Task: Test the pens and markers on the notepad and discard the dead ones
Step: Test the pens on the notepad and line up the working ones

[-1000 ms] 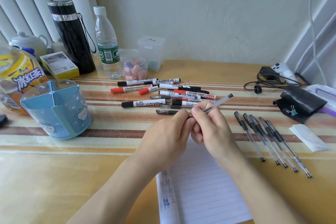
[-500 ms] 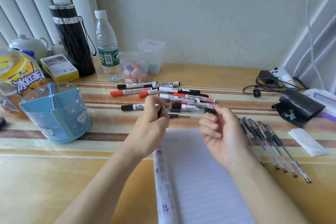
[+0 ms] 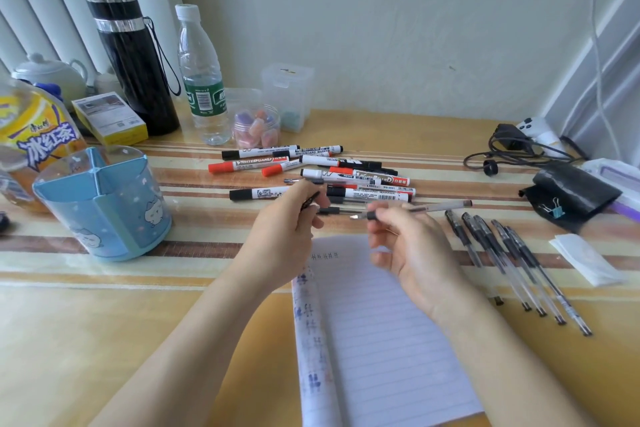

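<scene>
A yellow wooden desk carries a striped cloth under a clear sheet. On it lie a lined white notepad, a loose heap of red- and black-capped whiteboard markers, five black gel pens side by side to the right, a light blue divided plastic pen holder, a black flask, a clear water bottle, a small yellow box, a black pouch, tangled black cables and a folded white tissue.
</scene>
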